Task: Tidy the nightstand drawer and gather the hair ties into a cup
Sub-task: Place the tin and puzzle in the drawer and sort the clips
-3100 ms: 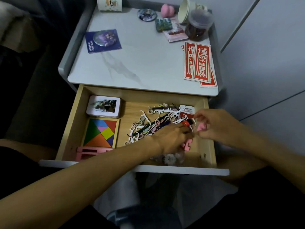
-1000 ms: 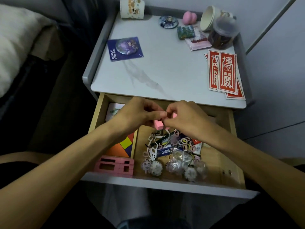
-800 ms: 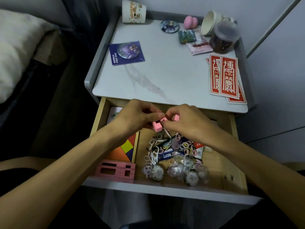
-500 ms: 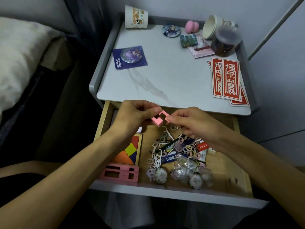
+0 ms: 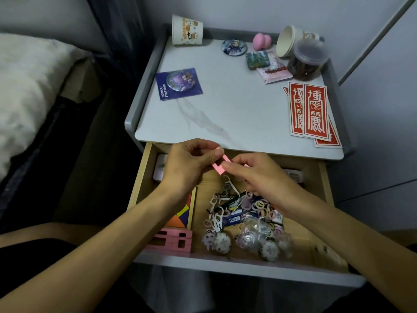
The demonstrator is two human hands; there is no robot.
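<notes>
Left hand (image 5: 187, 163) and right hand (image 5: 255, 175) pinch a pink block (image 5: 220, 166) above the open drawer (image 5: 321, 199), where hair ties (image 5: 261, 206) lie heaped. On the nightstand (image 5: 237, 109), a cup (image 5: 187, 30) stands behind a card (image 5: 178, 84) reading "HONKAI STAR RAIL".

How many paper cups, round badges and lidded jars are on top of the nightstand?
Paper cups: 2
Round badges: 2
Lidded jars: 1
Total: 5

The wooden drawer (image 5: 302, 242) stands pulled open, small pastel hair ties (image 5: 262, 206) lie heaped loosely at its middle, and a printed paper cup (image 5: 187, 30) sits upside down at the counter's back-left corner.
</notes>
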